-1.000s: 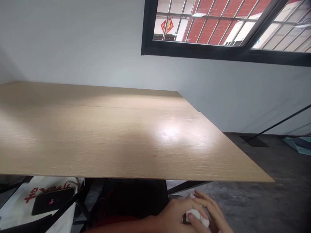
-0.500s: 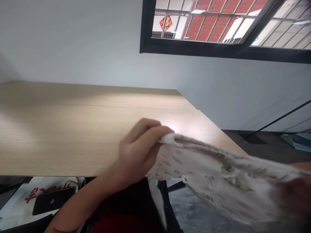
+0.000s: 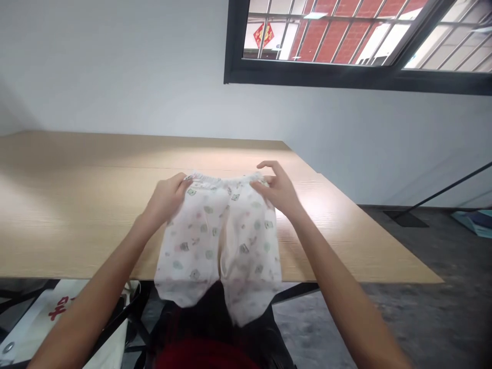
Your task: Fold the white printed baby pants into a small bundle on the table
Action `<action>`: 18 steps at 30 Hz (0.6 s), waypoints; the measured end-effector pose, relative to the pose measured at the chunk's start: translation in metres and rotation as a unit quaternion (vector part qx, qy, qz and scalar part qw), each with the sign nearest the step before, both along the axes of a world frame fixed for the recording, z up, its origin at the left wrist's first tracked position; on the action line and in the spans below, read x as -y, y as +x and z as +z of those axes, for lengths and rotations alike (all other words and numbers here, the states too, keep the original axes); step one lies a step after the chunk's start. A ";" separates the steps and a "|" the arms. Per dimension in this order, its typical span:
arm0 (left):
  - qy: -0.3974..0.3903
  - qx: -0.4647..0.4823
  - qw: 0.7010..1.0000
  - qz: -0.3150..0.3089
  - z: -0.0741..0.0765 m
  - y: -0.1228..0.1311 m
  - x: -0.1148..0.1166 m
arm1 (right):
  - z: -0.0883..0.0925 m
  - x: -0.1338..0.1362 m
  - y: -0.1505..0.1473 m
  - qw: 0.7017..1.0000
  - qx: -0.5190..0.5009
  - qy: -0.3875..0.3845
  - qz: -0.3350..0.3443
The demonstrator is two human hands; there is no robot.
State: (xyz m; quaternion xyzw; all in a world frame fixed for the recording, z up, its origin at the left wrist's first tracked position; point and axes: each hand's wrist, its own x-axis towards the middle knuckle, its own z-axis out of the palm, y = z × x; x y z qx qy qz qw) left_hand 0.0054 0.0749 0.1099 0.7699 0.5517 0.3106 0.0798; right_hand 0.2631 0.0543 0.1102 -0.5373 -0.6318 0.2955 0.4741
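A small pair of white shorts (image 3: pixel 207 225) with a green, grey and pink print hangs spread between my hands. Its gathered elastic waistband is at the top, and both legs drape over the table's front edge. My left hand (image 3: pixel 169 197) pinches the left end of the waistband. At the opposite end, my right hand (image 3: pixel 279 189) grips the waistband between thumb and fingers, its index finger raised off the cloth.
A light wooden table (image 3: pixel 96 215) reaches back to the white wall (image 3: pixel 134 66). Below its front edge at left is a white bag (image 3: pixel 38 312) with red lettering. A barred window (image 3: pixel 326 41) is above, and a thin black pole (image 3: pixel 446 187) stands at right.
The shorts came from the far right to the middle, over the table edge, and now hang spread open. My right hand moved left into view; my left hand shifted left.
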 end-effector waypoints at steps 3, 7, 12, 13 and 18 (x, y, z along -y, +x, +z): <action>-0.064 -0.033 0.997 -0.008 -0.030 0.000 -0.060 | -0.037 -0.061 0.006 0.996 -0.020 -0.084 -0.018; -0.107 -0.059 0.993 0.010 -0.060 0.011 -0.100 | -0.070 -0.109 0.013 0.989 0.008 -0.128 -0.071; -0.057 -0.087 0.995 0.010 -0.069 0.035 -0.077 | -0.076 -0.104 -0.013 0.991 0.113 -0.038 -0.066; -0.049 -0.096 0.994 -0.011 -0.069 0.038 -0.068 | -0.075 -0.096 -0.023 0.987 0.156 0.003 -0.026; -0.088 -0.146 0.979 -0.112 -0.073 0.030 -0.021 | -0.079 -0.052 -0.074 0.932 0.271 0.031 0.237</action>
